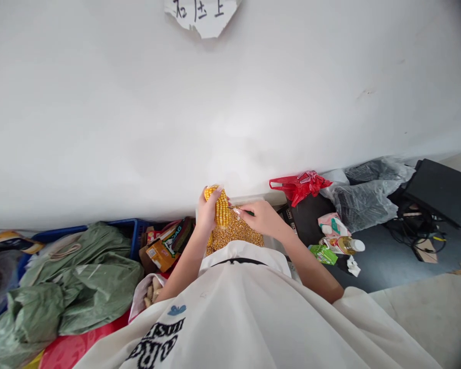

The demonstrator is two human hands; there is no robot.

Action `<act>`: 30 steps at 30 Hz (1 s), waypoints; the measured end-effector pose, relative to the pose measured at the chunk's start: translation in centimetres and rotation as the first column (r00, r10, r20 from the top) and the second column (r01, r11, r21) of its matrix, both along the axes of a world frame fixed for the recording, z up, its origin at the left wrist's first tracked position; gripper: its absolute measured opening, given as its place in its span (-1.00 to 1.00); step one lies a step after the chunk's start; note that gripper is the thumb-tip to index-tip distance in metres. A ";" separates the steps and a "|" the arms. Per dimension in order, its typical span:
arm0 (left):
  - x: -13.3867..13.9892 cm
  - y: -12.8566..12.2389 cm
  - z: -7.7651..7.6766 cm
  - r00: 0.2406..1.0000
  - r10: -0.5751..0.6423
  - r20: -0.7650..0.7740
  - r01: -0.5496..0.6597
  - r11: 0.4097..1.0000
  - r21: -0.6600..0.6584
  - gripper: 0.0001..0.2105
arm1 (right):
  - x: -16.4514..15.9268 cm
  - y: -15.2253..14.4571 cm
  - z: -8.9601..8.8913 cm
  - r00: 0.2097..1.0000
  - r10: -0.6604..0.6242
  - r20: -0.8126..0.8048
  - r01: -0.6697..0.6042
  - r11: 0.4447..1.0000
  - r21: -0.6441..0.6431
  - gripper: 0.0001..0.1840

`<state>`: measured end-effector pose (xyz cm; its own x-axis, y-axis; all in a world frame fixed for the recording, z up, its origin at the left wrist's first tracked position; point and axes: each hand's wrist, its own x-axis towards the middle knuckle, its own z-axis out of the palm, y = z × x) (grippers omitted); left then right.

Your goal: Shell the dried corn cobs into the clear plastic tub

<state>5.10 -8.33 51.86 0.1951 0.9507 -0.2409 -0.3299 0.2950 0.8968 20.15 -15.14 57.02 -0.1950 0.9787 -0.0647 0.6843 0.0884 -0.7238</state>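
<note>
My left hand (205,211) is closed around a yellow corn cob (222,209), held upright with its rows of kernels facing right. My right hand (262,218) pinches a thin tool with a dark green handle (249,212). Its slim tip points left and reaches the right side of the cob; whether it touches the kernels I cannot tell. Below both hands lies a heap of loose corn kernels (243,234) in a pale container (269,242). Part of another cob (209,243) shows at the heap's left, and my shirt hides the near side.
A white wall (230,113) rises right behind the container. To the left are packaged goods (165,251) and a blue crate (137,238) with green sacking (88,282). On the right stand a red plastic bag (301,185), a bottle (348,245) and black equipment (441,192) with cables.
</note>
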 end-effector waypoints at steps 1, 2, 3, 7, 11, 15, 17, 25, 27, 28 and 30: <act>0.0 -0.1 0.0 1.000 -0.002 -0.006 0.002 1.000 0.007 -0.74 | 0.0 0.0 0.1 1.000 0.001 0.004 -0.001 1.000 -0.004 -0.63; 0.0 -0.1 0.0 1.000 -0.006 -0.014 0.006 1.000 0.014 -0.74 | 0.0 0.0 0.1 1.000 0.004 0.011 -0.004 1.000 -0.010 -0.63; 0.0 -0.2 0.1 1.000 -0.010 -0.022 0.011 1.000 0.019 -0.74 | 0.0 0.0 0.1 1.000 0.007 0.017 -0.007 1.000 -0.017 -0.63; 0.3 -0.6 0.2 0.999 -0.029 -0.019 0.029 0.999 0.017 -0.75 | 0.1 0.1 0.1 0.999 0.021 0.048 -0.020 0.999 -0.030 -0.63; 0.6 -0.8 0.1 1.000 -0.029 0.006 0.029 0.999 -0.030 -0.72 | 0.2 0.2 -0.4 0.999 0.017 0.038 -0.017 1.000 0.000 -0.61; 0.7 -0.9 -0.1 0.999 0.010 0.039 -0.006 0.995 -0.099 -0.69 | -0.3 -0.2 -1.9 0.999 -0.019 -0.029 0.021 0.999 0.042 -0.62; 0.8 -0.9 -0.3 0.997 0.048 0.057 -0.040 0.990 -0.138 -0.68 | -0.9 -0.6 -2.8 0.996 -0.065 -0.055 0.068 0.996 0.052 -0.63; 1.1 -0.9 -0.1 0.983 0.095 0.160 -0.054 0.970 -0.239 -0.68 | -2.4 -1.9 -5.1 0.955 -0.284 -0.088 0.292 0.951 0.096 -0.62; 1.1 -0.8 -0.1 0.985 0.086 0.149 -0.052 0.974 -0.223 -0.68 | -2.0 -1.8 -5.1 0.954 -0.287 -0.086 0.294 0.953 0.079 -0.63; 1.1 -0.8 -0.1 0.986 0.087 0.140 -0.057 0.976 -0.211 -0.69 | -1.8 -1.8 -5.0 0.957 -0.277 -0.082 0.282 0.957 0.070 -0.64; 1.2 -0.8 -0.3 0.988 0.096 0.122 -0.074 0.981 -0.178 -0.70 | -1.5 -1.6 -4.7 0.966 -0.247 -0.074 0.252 0.966 0.061 -0.65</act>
<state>6.28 -9.09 51.52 0.1556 0.9115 -0.3806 -0.4701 0.4072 0.7831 18.68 -16.70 52.32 0.0541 0.9985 0.0101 0.6424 -0.0271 -0.7659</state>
